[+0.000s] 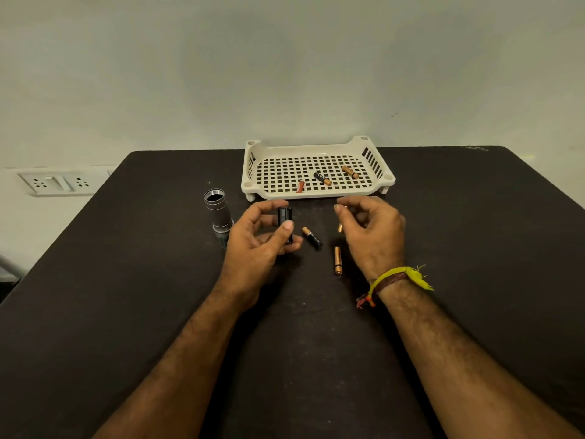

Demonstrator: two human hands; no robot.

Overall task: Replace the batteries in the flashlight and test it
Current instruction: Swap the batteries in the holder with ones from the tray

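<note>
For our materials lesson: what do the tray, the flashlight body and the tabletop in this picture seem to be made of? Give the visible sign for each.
Tray: probably moulded plastic, cream and matte, with a one-piece grid floor and slotted walls.
Flashlight body: likely metal, grey, with a shiny ring at its open end.
Tabletop: dark, matte, faintly speckled surface; material unclear.
</note>
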